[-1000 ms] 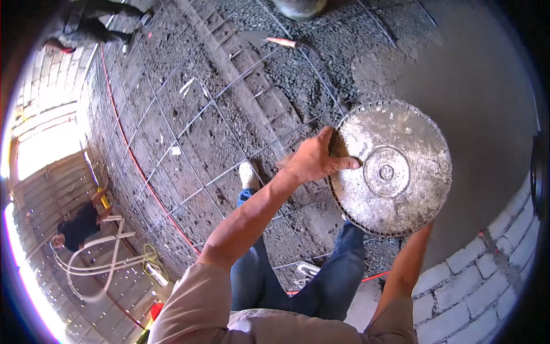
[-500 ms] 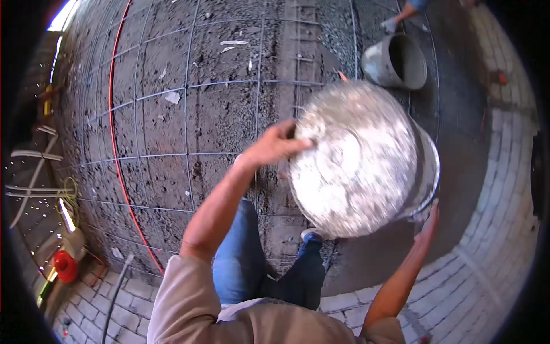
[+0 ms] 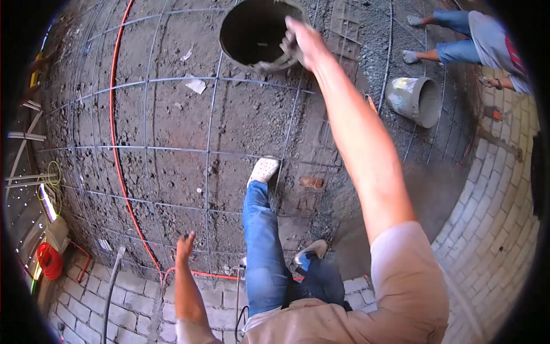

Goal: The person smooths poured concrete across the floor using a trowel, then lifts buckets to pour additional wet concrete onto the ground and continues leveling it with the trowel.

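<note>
My right hand (image 3: 301,45) reaches far forward, its fingers closed on the rim of a large grey bucket (image 3: 232,43). The bucket is tilted, so its dark opening faces me; a small pale spot shows inside. It hangs over the steel rebar grid (image 3: 208,129) at the top of the view. My left hand (image 3: 184,246) is low at the left, away from the bucket, with a finger and thumb apart and nothing in it. My white clog (image 3: 264,170) stands forward among the bars.
Another cement-stained bucket (image 3: 404,94) lies on its side at the right. Beyond it a co-worker's legs (image 3: 455,57) and hand (image 3: 490,82) show. A red hose (image 3: 117,166) crosses the gravel ground. Block walls (image 3: 487,200) rise at the right. A red hard hat (image 3: 50,261) hangs at the left.
The bucket has swung forward and left, turning from its bottom towards me to its opening. My left hand has let go and dropped low. My left foot has stepped forward.
</note>
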Tool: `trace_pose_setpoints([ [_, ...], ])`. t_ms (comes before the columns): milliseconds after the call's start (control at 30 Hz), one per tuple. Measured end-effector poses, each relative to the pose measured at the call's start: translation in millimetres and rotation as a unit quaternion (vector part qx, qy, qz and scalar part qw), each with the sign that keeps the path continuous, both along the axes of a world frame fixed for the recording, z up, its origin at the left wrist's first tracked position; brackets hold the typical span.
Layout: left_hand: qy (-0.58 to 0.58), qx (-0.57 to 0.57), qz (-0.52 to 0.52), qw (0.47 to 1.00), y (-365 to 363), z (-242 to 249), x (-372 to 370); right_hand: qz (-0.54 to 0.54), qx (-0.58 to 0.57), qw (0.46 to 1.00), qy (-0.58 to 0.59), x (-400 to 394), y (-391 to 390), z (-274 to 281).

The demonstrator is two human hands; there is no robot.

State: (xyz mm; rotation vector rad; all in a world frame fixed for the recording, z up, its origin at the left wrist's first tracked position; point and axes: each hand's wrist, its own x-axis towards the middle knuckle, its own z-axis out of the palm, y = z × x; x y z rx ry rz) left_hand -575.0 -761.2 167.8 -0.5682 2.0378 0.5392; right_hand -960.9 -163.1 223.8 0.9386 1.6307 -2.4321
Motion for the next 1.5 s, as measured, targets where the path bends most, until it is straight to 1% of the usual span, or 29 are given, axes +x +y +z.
trace_pose_setpoints([
  [33, -0.014, -0.012, 0.015, 1.000, 1, 25, 15, 0.039, -0.004, 0.999, 0.012, -28, -12, -4],
  [100, -0.005, 0.001, 0.120, 0.993, -10, 26, 58, 0.102, 0.109, 0.988, -0.044, -56, -35, 15],
  [133, -0.074, 0.019, 0.192, 0.978, -8, 29, 67, 0.121, 0.103, 0.985, -0.066, -60, -42, 27],
  [233, -0.091, 0.002, 0.249, 0.964, 38, 41, 65, 0.144, 0.061, 0.983, -0.097, -63, -53, 40],
  [300, -0.071, 0.041, 0.200, 0.976, 65, 31, 52, 0.118, 0.130, 0.980, -0.098, -42, -56, 50],
  [367, 0.028, 0.089, 0.082, 0.992, 102, 32, 12, 0.182, 0.297, 0.934, -0.082, -21, -37, 9],
  [400, 0.026, 0.180, 0.107, 0.977, 118, 35, -14, 0.209, 0.356, 0.907, -0.075, 9, -38, 40],
  [433, -0.009, 0.200, 0.094, 0.975, 140, 55, -52, 0.215, 0.409, 0.886, -0.048, 35, -33, 31],
  [500, 0.095, 0.234, 0.077, 0.965, 173, 74, -99, 0.211, 0.381, 0.899, -0.037, 108, -28, 50],
  [567, 0.080, 0.280, 0.087, 0.953, 189, 80, -144, 0.195, 0.357, 0.906, -0.118, 198, -20, 43],
  [633, 0.063, 0.249, 0.082, 0.963, 205, 91, -181, 0.161, 0.319, 0.908, -0.219, 313, -9, 23],
  [667, 0.047, 0.238, 0.070, 0.968, 210, 93, -196, 0.122, 0.318, 0.893, -0.294, 367, -12, 39],
  [700, 0.054, 0.244, 0.047, 0.967, 207, 81, -206, 0.095, 0.320, 0.872, -0.358, 439, -11, 20],
  [733, 0.048, 0.214, 0.011, 0.976, 211, 83, -217, 0.055, 0.292, 0.867, -0.400, 474, -18, 65],
  [767, 0.042, 0.187, -0.026, 0.981, 218, 87, -226, 0.028, 0.254, 0.861, -0.440, 539, -20, 66],
  [833, 0.031, 0.174, -0.091, 0.980, 226, 92, -235, -0.077, 0.285, 0.847, -0.443, 659, -42, 78],
  [867, 0.022, 0.157, -0.127, 0.979, 233, 93, -239, -0.076, 0.270, 0.835, -0.473, 661, -49, 147],
  [967, -0.032, 0.117, -0.215, 0.969, 263, 103, -242, -0.219, 0.239, 0.814, -0.483, 795, -101, 175],
  [1033, -0.039, 0.133, -0.259, 0.956, 291, 120, -234, -0.298, 0.309, 0.777, -0.460, 852, -155, 197],
  [1167, -0.007, 0.205, -0.368, 0.907, 348, 138, -201, -0.469, 0.262, 0.742, -0.401, 922, -313, 187],
  [1233, 0.003, 0.220, -0.404, 0.888, 357, 161, -174, -0.533, 0.135, 0.732, -0.402, 923, -396, 152],
  [1267, 0.010, 0.244, -0.419, 0.875, 367, 171, -158, -0.281, 0.397, 0.720, -0.495, 942, -444, 116],
  [1300, 0.013, 0.241, -0.436, 0.867, 366, 176, -141, 0.013, 0.598, 0.608, -0.522, 955, -499, 87],
  [1333, 0.011, 0.258, -0.437, 0.862, 359, 179, -125, -0.218, 0.377, 0.681, -0.589, 937, -541, 84],
  [1367, 0.016, 0.279, -0.431, 0.858, 352, 182, -113, -0.423, 0.121, 0.683, -0.584, 914, -576, 81],
  [1400, 0.009, 0.311, -0.454, 0.835, 342, 173, -112, -0.510, 0.174, 0.683, -0.493, 892, -607, 96],
  [1433, 0.003, 0.344, -0.471, 0.812, 330, 157, -112, -0.529, 0.045, 0.684, -0.500, 876, -631, 107],
  [1467, 0.028, 0.278, -0.527, 0.803, 322, 147, -107, -0.536, -0.082, 0.674, -0.502, 867, -652, 114],
  [1500, 0.048, 0.207, -0.577, 0.789, 314, 144, -98, -0.594, -0.181, 0.629, -0.468, 858, -677, 107],
])
